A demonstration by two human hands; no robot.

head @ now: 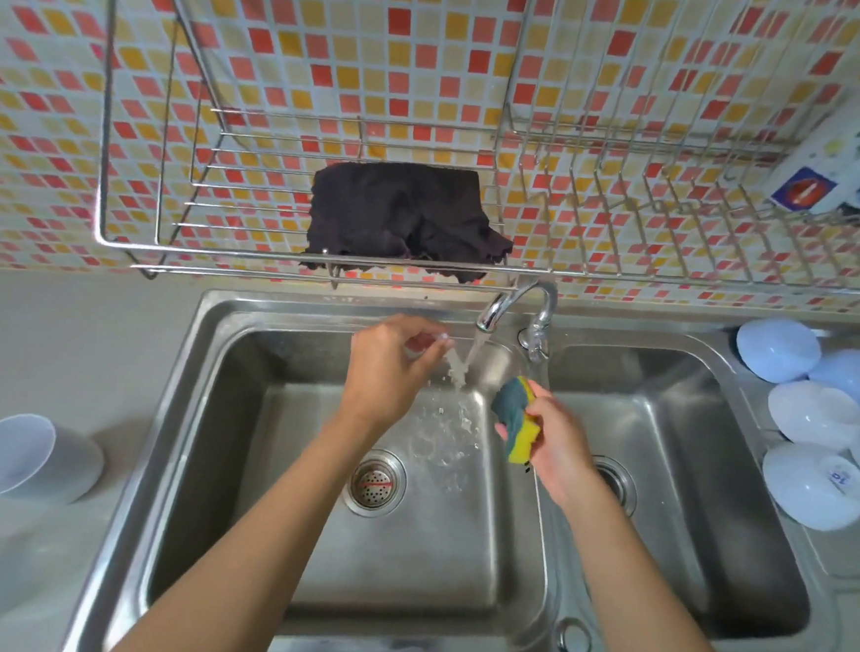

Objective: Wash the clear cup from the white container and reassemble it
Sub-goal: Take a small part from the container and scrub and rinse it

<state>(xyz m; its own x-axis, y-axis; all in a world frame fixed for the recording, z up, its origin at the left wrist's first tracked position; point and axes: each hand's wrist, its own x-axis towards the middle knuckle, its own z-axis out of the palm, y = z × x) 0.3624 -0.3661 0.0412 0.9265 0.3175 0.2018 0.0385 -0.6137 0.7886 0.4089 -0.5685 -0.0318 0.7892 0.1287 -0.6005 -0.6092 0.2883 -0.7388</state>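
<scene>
Rinsing is being carried out, as it seems: the clear cup (429,346) is being held by the left hand (394,364) at the running stream under the faucet (514,306), above the back of the left basin of the steel sink (240,362). The cup is nearly lost against the water, so its tilt cannot be told; the fingers are being curled round it. A yellow and green sponge (516,417) is being gripped by the right hand (557,446), just beside the stream and near the cup, not touching it. Water is being splashed down toward the drain strainer (373,482).

The washing step is judged to be in hand, with reassembly not yet begun. The next move is being judged to call for the sponge to be brought into or round the cup while it is steadied under the water.

The white container (26,456) is being left lying tilted on the tabletop at the left edge of the sink, well apart from both hands.
</scene>
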